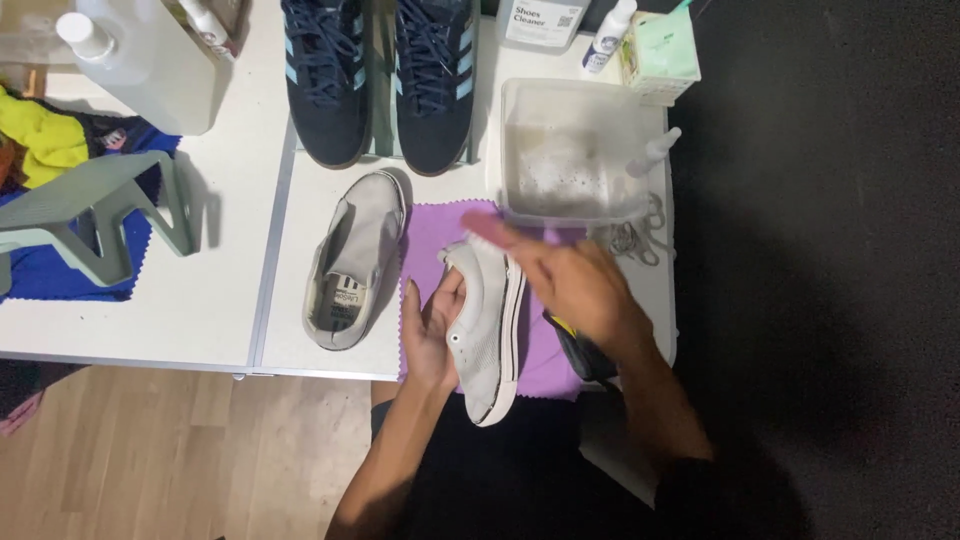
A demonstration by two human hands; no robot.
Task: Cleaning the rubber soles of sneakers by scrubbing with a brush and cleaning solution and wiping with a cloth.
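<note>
Seen from above at the near edge of a white table (200,300), we find a light grey sneaker (487,325) tipped on its side over a purple cloth (432,235), its toe hanging past the table's front edge above the person's lap; the left hand (432,325) cups the shoe from the left, fingers wrapped against its upper, grasping it; the right hand (572,285) is blurred over the shoe's heel end, closed around what looks like a pinkish brush (490,228), though the blur keeps us from telling its shape surely. Just left of the cloth lies the matching grey shoe (355,262), sole down, opening up, with bare tabletop between it and a seam in the table; wood floor (150,450) shows below the front edge, and to the right the table ends against dark ground (820,250). Behind the cloth and touching its far edge stands a clear plastic tub (572,150) holding shallow foamy water; a small spray bottle (652,152) leans at its right rim; loose laces (635,238) lie beside it. Further back sit a pair of dark blue sneakers (380,75), a bottle of cleaner (540,22), a slim white bottle (610,35) and a green box (660,50); at far left, a big translucent jug (150,60), a grey-green shoe stand (95,205) and bright rags (45,140).
</note>
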